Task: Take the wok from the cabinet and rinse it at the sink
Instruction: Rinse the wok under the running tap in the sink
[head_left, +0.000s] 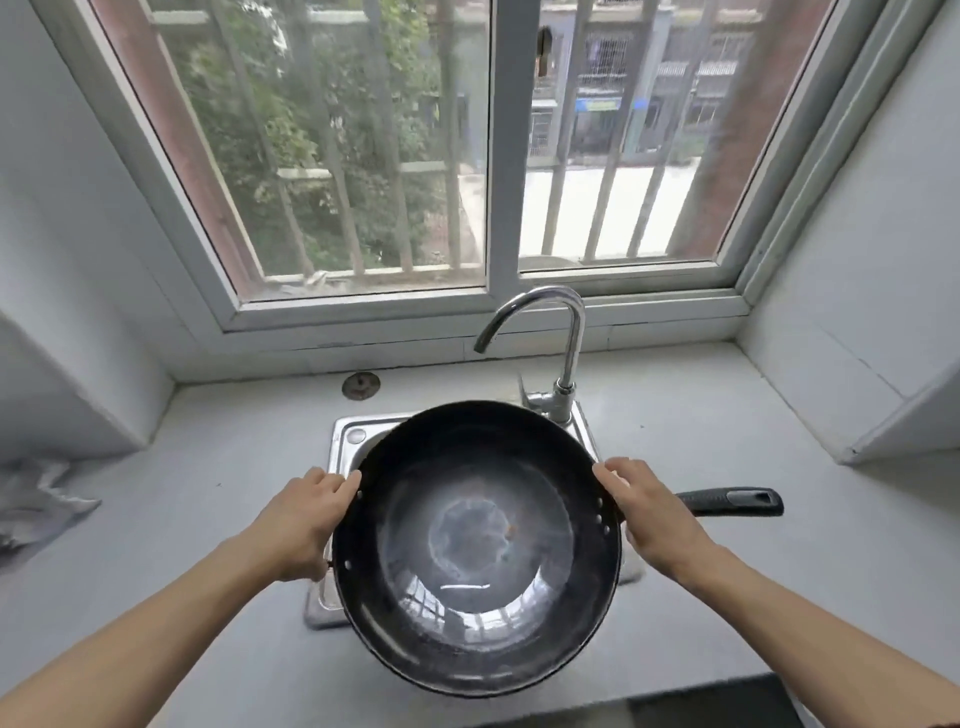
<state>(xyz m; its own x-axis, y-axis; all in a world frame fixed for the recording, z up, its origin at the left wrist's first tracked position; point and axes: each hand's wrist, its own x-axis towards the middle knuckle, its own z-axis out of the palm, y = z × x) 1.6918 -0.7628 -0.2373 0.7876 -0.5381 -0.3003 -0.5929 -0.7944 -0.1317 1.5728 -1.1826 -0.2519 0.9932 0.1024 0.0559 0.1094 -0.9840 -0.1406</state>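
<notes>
Now the wok is over the sink and hides most of it. Its black handle points to the right of the sink, above the counter. The left hand grips the left rim of the wok, with its fingers curled together around the edge. The right hand holds the right rim, fingers close together on the edge near the handle. Behind the sink stands the faucet, its spout turned to the left, no water visible. A window is behind the faucet.

Daylight is pouring in through the window, glinting off the wok; wide-angle distortion is bending the edges, and everything is looking slightly soft.
</notes>
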